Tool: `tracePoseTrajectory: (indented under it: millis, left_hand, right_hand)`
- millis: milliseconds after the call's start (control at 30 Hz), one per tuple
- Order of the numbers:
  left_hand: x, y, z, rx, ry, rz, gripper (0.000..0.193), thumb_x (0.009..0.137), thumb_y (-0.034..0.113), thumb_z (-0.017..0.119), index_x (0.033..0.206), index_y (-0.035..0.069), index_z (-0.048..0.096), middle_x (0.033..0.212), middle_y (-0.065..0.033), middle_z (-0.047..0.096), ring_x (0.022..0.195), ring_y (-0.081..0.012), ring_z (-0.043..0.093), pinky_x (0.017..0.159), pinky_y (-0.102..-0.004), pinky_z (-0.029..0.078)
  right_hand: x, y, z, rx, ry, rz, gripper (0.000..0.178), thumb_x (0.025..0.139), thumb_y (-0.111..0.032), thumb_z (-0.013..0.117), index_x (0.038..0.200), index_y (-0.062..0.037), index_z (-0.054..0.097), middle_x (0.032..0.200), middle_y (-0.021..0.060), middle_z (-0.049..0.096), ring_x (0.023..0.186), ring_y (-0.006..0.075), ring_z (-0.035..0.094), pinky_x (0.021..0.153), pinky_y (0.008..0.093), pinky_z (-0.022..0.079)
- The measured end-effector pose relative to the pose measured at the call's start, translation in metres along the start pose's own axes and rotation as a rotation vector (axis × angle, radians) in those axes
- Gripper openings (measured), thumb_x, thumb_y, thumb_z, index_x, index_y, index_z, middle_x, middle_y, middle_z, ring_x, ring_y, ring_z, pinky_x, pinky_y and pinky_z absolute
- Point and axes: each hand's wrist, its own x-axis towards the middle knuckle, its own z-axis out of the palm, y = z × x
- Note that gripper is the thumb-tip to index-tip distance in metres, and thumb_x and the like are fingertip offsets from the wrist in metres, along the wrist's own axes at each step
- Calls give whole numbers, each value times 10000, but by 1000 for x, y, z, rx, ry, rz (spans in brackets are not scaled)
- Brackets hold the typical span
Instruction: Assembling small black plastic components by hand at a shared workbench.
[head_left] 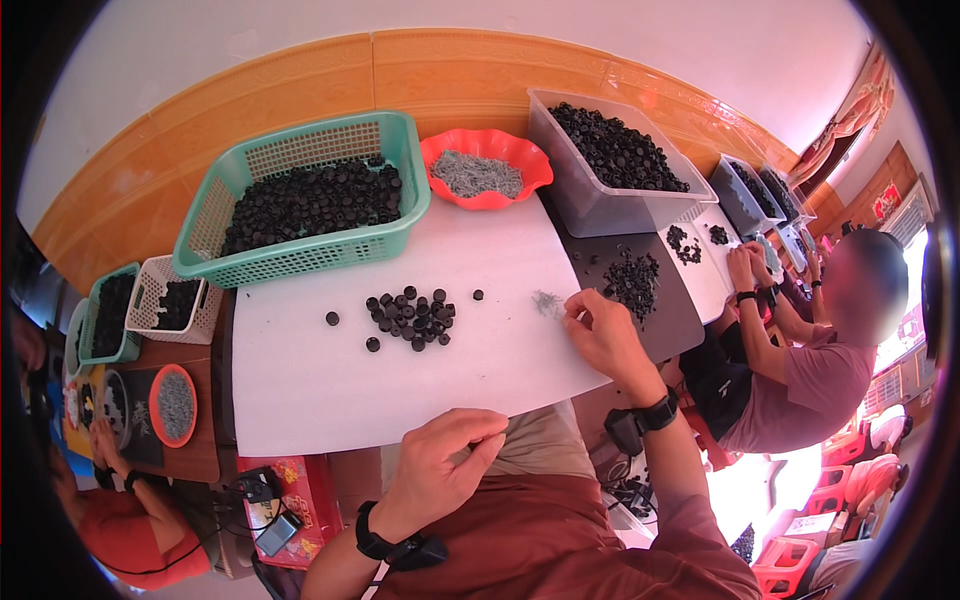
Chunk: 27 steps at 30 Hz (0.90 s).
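Above the table's near edge, my left hand (448, 468) is closed in a pinch, thumb against fingertips; whatever it holds, if anything, is too small to make out. My right hand (608, 338) is at the right part of the white sheet (300, 390), its thumb and index finger brought together beside a small heap of thin silvery metal pins (546, 302). Nothing clear shows between those fingertips. A cluster of round black plastic caps (412, 318) lies mid-sheet, with single caps (332, 318) a little apart from it.
Behind the sheet stand a green basket (300, 262) of black caps, a red scalloped bowl (540, 172) of metal pins and a translucent bin (580, 205) of black parts. Small black parts (632, 283) lie on the dark mat at right. People work on both sides.
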Motion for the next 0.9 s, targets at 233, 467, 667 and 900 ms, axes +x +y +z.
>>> tracePoseTrajectory:
  millis: [233, 467, 667, 900]
  left_hand:
    - [10, 9, 9, -78, 16, -162, 229, 902, 2, 724, 1131, -13, 721, 1015, -127, 739, 830, -167, 710, 761, -283, 567]
    - [21, -3, 29, -383, -5, -297, 193, 969, 50, 701, 1145, -27, 709, 982, -79, 733, 823, -103, 681, 722, -246, 552]
    - [17, -13, 32, -503, -54, -398, 160, 979, 75, 700, 1104, -23, 712, 945, -55, 744, 845, -92, 697, 750, -234, 577]
    - [24, -6, 35, -661, 55, -440, 160, 983, 67, 689, 1090, -52, 690, 945, -97, 733, 807, -141, 714, 737, -269, 605]
  right_hand:
    - [-21, -24, -12, 355, -145, 68, 149, 868, -38, 721, 970, -25, 612, 801, 37, 677, 685, 100, 622, 647, 263, 487]
    - [-48, -68, -23, 619, -305, -111, 163, 876, -25, 748, 951, -41, 604, 809, -3, 679, 716, 65, 625, 645, 242, 489]
    - [-52, -59, -15, 689, -307, -178, 110, 886, -17, 739, 936, -32, 643, 823, 12, 687, 723, 81, 638, 671, 245, 508]
    - [-53, -57, -3, 670, -149, -374, 116, 919, 2, 720, 1033, 12, 701, 940, 102, 709, 808, 177, 678, 707, 277, 530]
